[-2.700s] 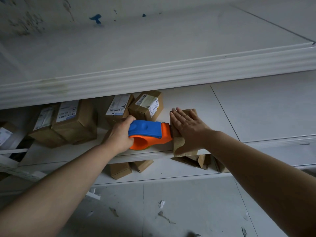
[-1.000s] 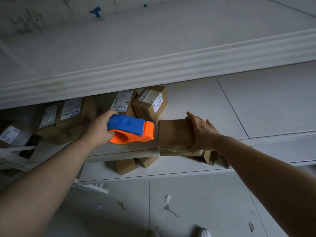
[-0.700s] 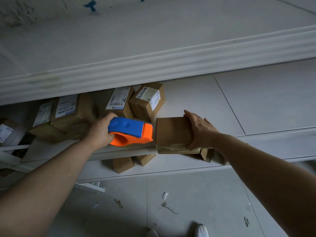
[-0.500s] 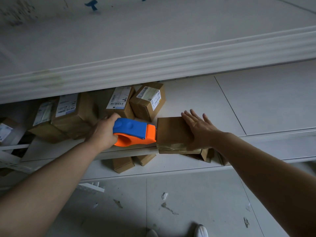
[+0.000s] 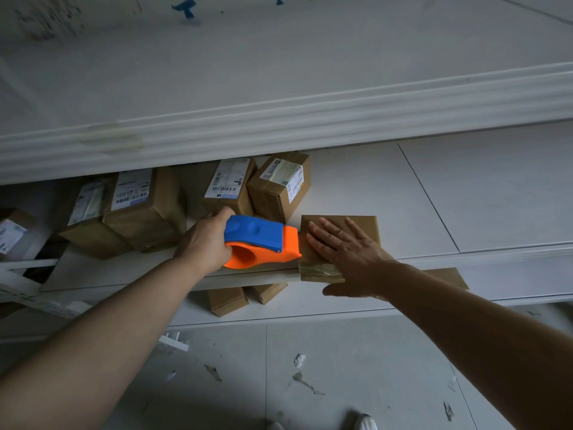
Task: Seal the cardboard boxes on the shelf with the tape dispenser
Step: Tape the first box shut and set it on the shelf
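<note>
A plain brown cardboard box (image 5: 366, 226) lies at the front edge of the white middle shelf (image 5: 418, 212), with clear tape showing on its front face. My right hand (image 5: 347, 252) presses flat on its top, fingers straight and spread. My left hand (image 5: 207, 240) grips the blue and orange tape dispenser (image 5: 260, 242), whose orange nose touches the box's left edge.
Several labelled brown boxes (image 5: 139, 206) crowd the shelf to the left and behind the dispenser, one (image 5: 279, 184) tilted. Smaller boxes (image 5: 228, 301) stand on the lower shelf. The upper shelf's front edge (image 5: 279, 125) overhangs. Scraps litter the grey floor (image 5: 304, 380).
My right hand let go of the box's right side and slid left to lie flat on its top. The left hand brought the dispenser rightward against the box's left edge.
</note>
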A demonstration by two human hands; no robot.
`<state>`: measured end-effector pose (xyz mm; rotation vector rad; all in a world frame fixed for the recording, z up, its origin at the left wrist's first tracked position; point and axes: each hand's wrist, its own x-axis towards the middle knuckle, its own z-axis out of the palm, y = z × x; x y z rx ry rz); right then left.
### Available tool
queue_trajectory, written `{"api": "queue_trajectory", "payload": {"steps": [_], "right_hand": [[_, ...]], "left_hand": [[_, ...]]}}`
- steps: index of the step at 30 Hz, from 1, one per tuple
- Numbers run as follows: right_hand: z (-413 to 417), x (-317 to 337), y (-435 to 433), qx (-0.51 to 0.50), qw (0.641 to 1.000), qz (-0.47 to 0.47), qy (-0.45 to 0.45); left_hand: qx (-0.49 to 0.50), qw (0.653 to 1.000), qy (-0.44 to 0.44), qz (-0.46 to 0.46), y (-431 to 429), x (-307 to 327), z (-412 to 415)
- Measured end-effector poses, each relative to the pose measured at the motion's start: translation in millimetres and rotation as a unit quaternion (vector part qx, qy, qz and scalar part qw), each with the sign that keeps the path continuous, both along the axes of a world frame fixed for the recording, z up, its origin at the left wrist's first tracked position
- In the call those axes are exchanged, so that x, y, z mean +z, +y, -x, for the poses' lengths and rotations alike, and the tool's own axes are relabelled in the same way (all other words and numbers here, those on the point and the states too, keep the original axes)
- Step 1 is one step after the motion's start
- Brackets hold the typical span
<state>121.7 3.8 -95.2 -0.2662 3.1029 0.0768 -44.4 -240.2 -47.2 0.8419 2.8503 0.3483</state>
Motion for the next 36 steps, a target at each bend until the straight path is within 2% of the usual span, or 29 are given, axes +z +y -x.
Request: {"api": "queue_trajectory", "payload": {"steps": [5,8,10,12,14,16,17,19,22,25,27,31,36], "right_hand": [[13,8,-14,-0.084,0.994,0.061,-0.016],[35,20,-17,-0.161,0.982,0.041,-0.093],[44,24,-17,-0.171,0.977,0.037,-0.119],[43,31,-13,-0.17,0.978,0.058,-0.103],[38,40,-6,-0.175,0.97,0.156,-0.068],[30,45,0,-0.172,0.933,0.314,-0.042],[25,44,2,-0.175,0.908,0.378,-0.041],[11,37,8,-0.187,0.878,0.438,-0.049],[-3,35,16,-0.197,0.872,0.446,-0.044],[-2,50,22,-0.15,0.911,0.384,-0.02],[2,56,24,-0.13,0.923,0.361,-0.025],[1,48,28,-0.146,0.913,0.381,-0.014],[-12,41,49,-0.172,0.895,0.411,-0.028]], "left_hand": [[-0.002,1.0,-0.011,0.005,-2,1,-2],[-0.01,1.0,-0.012,0.008,-3,6,-5],[-0.015,1.0,-0.015,-0.003,-6,11,-9],[-0.011,0.999,-0.015,-0.037,-11,17,-14],[-0.001,0.995,-0.006,-0.099,-14,26,-19],[-0.002,0.988,-0.006,-0.156,-10,37,-25],[-0.007,0.986,-0.011,-0.165,-5,43,-28],[-0.026,0.989,-0.01,-0.145,8,51,-37],[-0.041,0.994,0.035,-0.098,27,60,-50],[-0.048,0.995,0.084,-0.04,42,71,-59],[-0.057,0.994,0.097,-0.013,48,76,-61],[-0.046,0.996,0.076,-0.024,46,77,-58],[0.024,0.996,0.042,-0.073,5,71,-33]]}}
